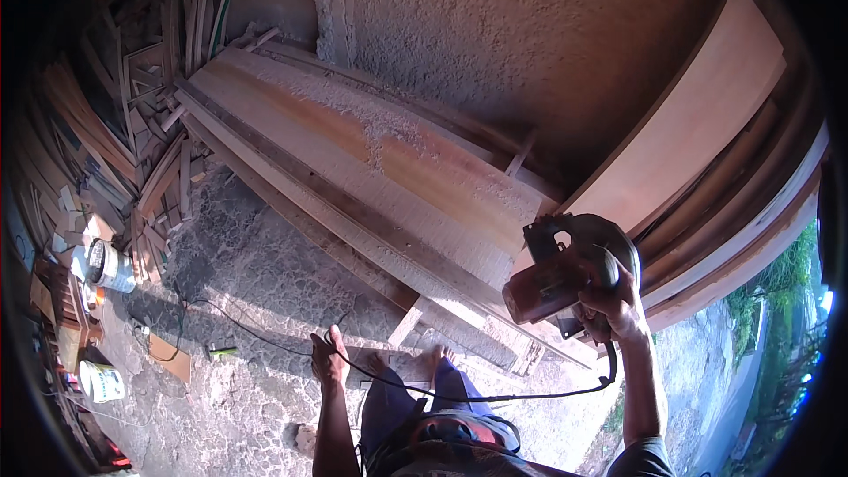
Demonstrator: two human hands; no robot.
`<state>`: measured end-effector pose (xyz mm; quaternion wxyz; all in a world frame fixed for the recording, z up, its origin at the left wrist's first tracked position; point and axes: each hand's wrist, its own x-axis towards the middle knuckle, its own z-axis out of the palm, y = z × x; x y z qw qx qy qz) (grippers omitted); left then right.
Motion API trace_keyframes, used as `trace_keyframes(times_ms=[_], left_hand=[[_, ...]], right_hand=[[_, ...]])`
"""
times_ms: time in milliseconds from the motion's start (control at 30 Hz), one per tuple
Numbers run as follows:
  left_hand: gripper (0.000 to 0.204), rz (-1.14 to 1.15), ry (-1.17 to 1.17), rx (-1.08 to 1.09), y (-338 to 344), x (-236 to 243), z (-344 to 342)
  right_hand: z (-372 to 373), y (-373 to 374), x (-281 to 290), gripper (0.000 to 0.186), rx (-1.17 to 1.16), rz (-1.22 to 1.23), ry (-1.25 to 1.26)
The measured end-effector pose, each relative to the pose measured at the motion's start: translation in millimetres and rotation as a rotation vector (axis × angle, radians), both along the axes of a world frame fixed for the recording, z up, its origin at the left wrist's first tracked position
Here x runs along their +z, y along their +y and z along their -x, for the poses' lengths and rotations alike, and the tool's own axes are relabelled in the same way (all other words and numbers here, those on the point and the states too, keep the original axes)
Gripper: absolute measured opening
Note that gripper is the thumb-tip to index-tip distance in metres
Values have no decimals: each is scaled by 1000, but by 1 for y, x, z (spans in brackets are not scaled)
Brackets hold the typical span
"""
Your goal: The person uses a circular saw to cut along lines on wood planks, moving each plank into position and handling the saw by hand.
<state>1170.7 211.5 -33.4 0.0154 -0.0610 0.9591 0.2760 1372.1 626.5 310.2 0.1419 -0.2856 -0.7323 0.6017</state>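
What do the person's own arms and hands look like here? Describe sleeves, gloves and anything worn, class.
Both forearms are bare, and the left hand and right hand wear no gloves. No watch, ring or bracelet can be made out. A short grey sleeve shows at the right upper arm, near the lower edge.

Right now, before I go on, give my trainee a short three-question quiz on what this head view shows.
1. True or false: the right hand holds the circular saw up off the long plank.
2. What does the left hand grip? A) a tin can B) the black power cord C) a plank offcut
3. Fill in: pale ______ lies scattered along the top of the long plank.

Key: 1 true; 2 B, the cord runs from that hand across to the saw; 3 sawdust.
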Motion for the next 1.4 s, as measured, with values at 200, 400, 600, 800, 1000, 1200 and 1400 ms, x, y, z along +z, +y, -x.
trace_keyframes(times_ms=[200, 400, 600, 800, 1000, 1200, 1400], left_hand=[[130, -1192, -648, 276, 29, 14, 43], [93, -944, 167, -71, 99, 44, 87], [80, -310, 223, -407, 153, 49, 120], [113, -81, 287, -663, 171, 32, 120], [121, 6, 203, -685, 173, 30, 122], [125, 43, 142, -684, 176, 32, 124], [128, -7, 259, -681, 170, 19, 122]], right_hand=[[-8, 52, -53, 69, 200, -328, -388], [8, 71, -94, 47, 295, -365, -371], [8, 81, -95, 48, 427, -417, -353], [-2, 84, -103, 52, 484, -285, -482], [0, 83, -108, 51, 480, -230, -408], [2, 92, -114, 47, 583, -141, -380], [13, 88, -117, 45, 632, -123, -330]])
